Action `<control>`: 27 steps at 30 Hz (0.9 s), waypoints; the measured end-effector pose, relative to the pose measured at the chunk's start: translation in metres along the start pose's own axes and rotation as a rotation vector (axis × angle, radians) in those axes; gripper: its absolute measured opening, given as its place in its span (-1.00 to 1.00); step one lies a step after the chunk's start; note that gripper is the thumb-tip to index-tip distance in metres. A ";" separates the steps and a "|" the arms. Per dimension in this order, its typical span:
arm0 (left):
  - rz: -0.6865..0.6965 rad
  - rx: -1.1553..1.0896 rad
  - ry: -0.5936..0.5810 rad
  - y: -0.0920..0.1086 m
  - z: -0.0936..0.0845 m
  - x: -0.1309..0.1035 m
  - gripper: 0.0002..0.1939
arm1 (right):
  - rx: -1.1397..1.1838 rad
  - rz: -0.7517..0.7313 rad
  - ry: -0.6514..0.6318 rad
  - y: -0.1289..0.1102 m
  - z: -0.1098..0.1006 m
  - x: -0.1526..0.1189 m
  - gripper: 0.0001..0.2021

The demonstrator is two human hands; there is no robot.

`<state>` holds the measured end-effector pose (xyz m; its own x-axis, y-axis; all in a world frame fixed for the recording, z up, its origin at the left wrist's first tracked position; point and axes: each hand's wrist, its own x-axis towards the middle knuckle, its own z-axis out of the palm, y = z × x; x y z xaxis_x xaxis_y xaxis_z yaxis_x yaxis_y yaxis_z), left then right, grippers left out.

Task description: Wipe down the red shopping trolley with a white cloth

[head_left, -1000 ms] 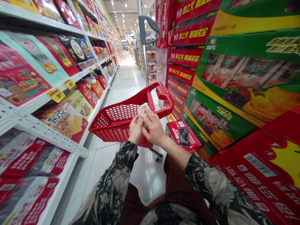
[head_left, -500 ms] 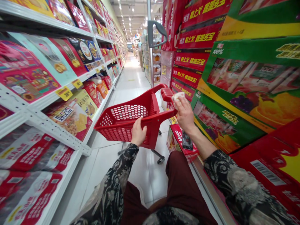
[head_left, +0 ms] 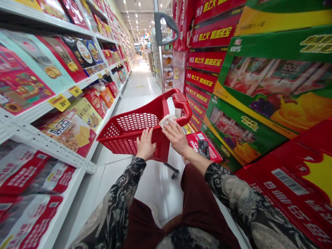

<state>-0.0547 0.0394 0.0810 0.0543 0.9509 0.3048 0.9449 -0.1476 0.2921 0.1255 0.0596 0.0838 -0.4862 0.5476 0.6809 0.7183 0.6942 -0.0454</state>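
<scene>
A red plastic shopping cart (head_left: pixel 129 121) with perforated basket sides stands in front of me, its handle (head_left: pixel 185 107) on the right. My left hand (head_left: pixel 146 143) grips the near rim of the basket, fingers over the edge and thumb on the outside. In my right hand (head_left: pixel 176 135) is a crumpled white cloth (head_left: pixel 167 120), pressed against the rim near the handle's lower end. The fingers lie over the cloth and partly hide it. A dark phone (head_left: pixel 203 148) rests on a red carton (head_left: pixel 194 141) right of my right hand.
White shelves (head_left: pixel 85 77) with boxed snacks line the left side. Stacked red drink cartons (head_left: pixel 204 60) and green juice cartons (head_left: pixel 259 83) rise close on the right. A metal post with a grey loop (head_left: pixel 166 29) stands beyond the cart. The tiled aisle (head_left: pixel 140 84) runs ahead.
My right hand has moved left and down with the cloth, from the handle to the basket rim. My left hand stays on the rim. The view has shifted slightly.
</scene>
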 end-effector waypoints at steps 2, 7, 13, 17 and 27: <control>-0.002 0.040 0.009 0.000 0.001 0.000 -0.27 | 0.013 0.015 0.003 -0.001 0.006 -0.005 -0.65; 0.005 0.075 0.002 0.003 0.001 -0.001 -0.28 | 0.043 0.034 -0.009 -0.008 0.033 -0.025 -0.68; 0.037 0.083 0.017 0.001 0.001 -0.003 -0.28 | 0.100 -0.016 -0.061 -0.016 0.055 -0.057 -0.68; 0.048 0.070 0.020 -0.003 0.005 -0.002 -0.27 | 0.176 0.025 0.096 -0.025 0.030 -0.047 -0.66; 0.036 0.030 0.035 -0.003 0.007 -0.003 -0.25 | 0.086 0.070 0.123 -0.013 0.036 -0.017 -0.62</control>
<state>-0.0554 0.0387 0.0728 0.0775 0.9349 0.3465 0.9518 -0.1728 0.2534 0.1062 0.0583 0.0467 -0.3683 0.5381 0.7581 0.7002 0.6970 -0.1546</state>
